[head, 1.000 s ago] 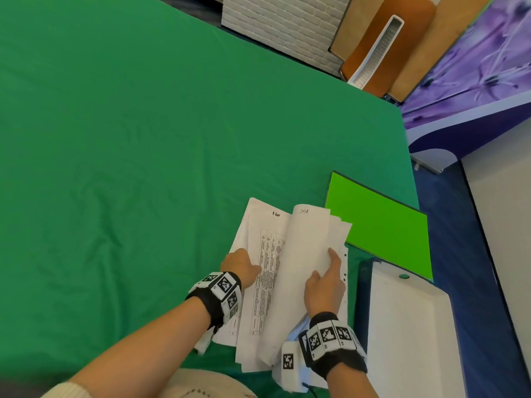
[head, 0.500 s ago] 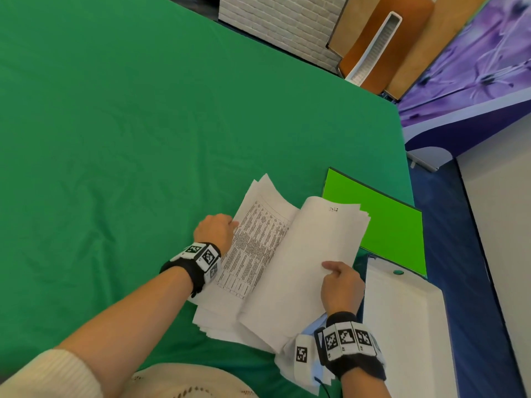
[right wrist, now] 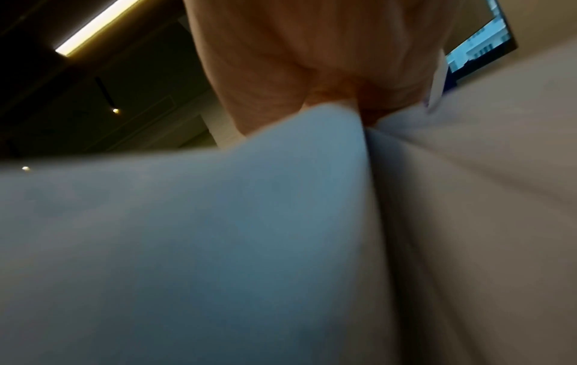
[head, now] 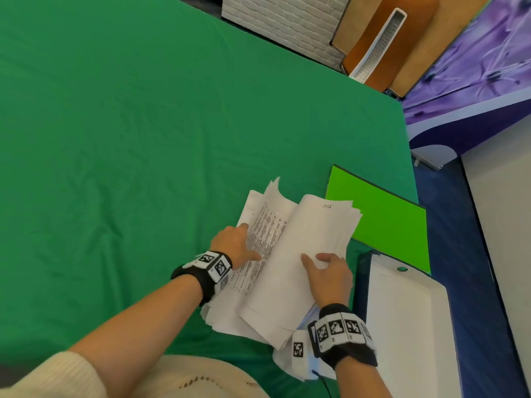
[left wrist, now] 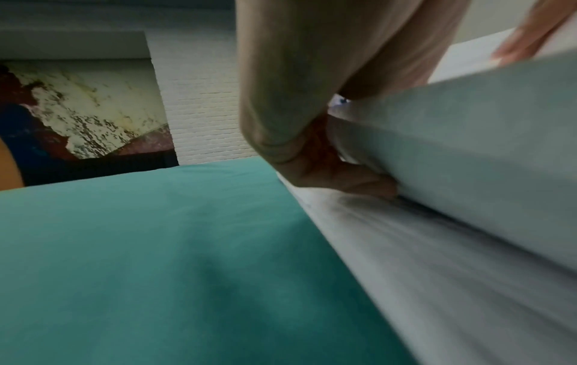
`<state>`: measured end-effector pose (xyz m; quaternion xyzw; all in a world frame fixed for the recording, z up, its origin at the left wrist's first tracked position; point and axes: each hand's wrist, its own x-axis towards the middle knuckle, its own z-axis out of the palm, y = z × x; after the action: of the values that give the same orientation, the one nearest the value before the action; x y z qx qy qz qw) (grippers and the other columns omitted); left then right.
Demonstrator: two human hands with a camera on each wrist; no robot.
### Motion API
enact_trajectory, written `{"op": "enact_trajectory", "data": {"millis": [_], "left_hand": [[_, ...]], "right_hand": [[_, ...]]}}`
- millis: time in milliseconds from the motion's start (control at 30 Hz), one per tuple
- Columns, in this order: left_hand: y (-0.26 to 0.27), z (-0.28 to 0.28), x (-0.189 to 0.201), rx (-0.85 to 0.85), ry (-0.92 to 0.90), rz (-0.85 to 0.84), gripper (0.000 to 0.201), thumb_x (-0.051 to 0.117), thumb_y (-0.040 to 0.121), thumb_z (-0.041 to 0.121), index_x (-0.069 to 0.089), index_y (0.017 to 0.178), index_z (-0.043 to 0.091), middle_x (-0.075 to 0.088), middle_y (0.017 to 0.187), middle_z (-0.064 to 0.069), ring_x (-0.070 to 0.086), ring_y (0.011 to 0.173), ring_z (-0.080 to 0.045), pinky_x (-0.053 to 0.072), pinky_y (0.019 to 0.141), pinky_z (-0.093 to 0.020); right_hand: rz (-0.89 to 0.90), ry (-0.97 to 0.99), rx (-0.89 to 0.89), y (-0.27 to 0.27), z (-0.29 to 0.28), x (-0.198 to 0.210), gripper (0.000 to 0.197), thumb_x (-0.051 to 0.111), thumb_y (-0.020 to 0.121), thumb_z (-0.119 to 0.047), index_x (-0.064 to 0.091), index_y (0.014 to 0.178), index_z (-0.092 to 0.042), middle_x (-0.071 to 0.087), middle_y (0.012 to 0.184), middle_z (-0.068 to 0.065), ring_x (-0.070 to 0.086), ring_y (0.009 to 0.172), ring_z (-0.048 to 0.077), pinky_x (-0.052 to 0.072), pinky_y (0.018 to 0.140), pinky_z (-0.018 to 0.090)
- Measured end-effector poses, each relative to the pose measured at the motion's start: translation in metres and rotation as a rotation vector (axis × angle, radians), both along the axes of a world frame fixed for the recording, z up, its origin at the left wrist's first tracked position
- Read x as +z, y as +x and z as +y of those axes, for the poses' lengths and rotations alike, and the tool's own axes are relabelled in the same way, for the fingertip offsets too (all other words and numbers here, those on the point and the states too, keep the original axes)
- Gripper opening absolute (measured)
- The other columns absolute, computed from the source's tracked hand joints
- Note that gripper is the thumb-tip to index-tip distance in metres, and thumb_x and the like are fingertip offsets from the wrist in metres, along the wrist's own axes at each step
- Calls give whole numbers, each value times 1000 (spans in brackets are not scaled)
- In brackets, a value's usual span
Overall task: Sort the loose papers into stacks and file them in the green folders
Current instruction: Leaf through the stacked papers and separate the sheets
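Both my hands are working the loose stack of white printed papers: left hand fingers are spreading flat on a printed page, right hand seemingly pinching lifted sheets. Bright green flat folder is lying just beyond, on green tablecloth.

A studio-like room: green cloth-covered table, white brick panel, purple floral backdrop.
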<state>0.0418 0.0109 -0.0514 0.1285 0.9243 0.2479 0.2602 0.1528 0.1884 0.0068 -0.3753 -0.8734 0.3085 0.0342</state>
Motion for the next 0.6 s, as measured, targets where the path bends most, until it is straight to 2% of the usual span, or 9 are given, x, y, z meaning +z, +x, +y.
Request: {"op": "enact_trajectory", "data": {"millis": [67,133,200,267,333,400,433,500,600], "left_hand": [[9,7,3,-12,-69,42,70,76,74,55,45,118,11,61,102,-6,55,82,-21,51,70,-34],[13,9,6,-5,-85,49,66,75,76,52,44,116,11,59,102,-7,52,80,-22,46,66,-32],[12,9,8,-1,-71,42,63,76,77,50,44,115,11,58,99,-5,52,80,-22,45,65,-31],[11,7,8,-4,-57,26,62,76,77,49,43,113,11,55,95,-4,54,80,-22,48,66,-33],[11,6,6,0,-55,28,53,75,81,41,44,111,10,57,93,-5,57,79,-22,54,69,-35],[11,6,2,3,-49,55,35,65,88,19,47,115,7,59,93,-7,61,78,-23,57,70,-37],[11,5,0,9,-39,61,31,59,89,11,48,117,7,60,93,-8,63,79,-24,58,71,-37],[8,3,-1,30,10,55,32,53,88,4,49,119,7,62,96,-9,64,79,-25,58,71,-36],[4,0,0,128,114,83,31,60,87,8,52,117,7,62,100,-10,62,85,-27,57,76,-39]], "right_hand": [[-28,-29,16,-4,-11,-7,47,76,80,-29,53,117,-11,53,120,8,53,111,27,40,94,34],[28,-114,-51,-6,-16,-13,65,76,78,-10,39,131,-12,51,128,13,53,115,31,40,97,35],[110,-237,-211,-6,-14,-16,93,76,75,2,18,146,-17,49,134,17,54,116,33,41,99,37],[159,-423,-397,-5,-5,-20,107,79,71,3,9,150,-18,47,137,18,53,118,35,44,100,41],[109,-605,-497,-4,1,-24,100,81,68,-1,22,149,-10,48,139,16,53,119,37,44,102,48],[30,-613,-426,-3,6,-22,75,79,69,-5,46,136,-5,57,131,16,58,110,37,48,98,52],[7,-542,-364,-2,10,-14,61,76,72,-5,54,128,-4,62,124,15,61,105,35,50,95,49],[-20,-329,-242,2,22,9,41,72,77,-5,62,117,-3,67,113,15,62,97,32,51,88,40],[-26,-37,-170,14,45,53,35,71,79,-8,64,111,1,66,111,23,60,100,37,47,85,38]]}}
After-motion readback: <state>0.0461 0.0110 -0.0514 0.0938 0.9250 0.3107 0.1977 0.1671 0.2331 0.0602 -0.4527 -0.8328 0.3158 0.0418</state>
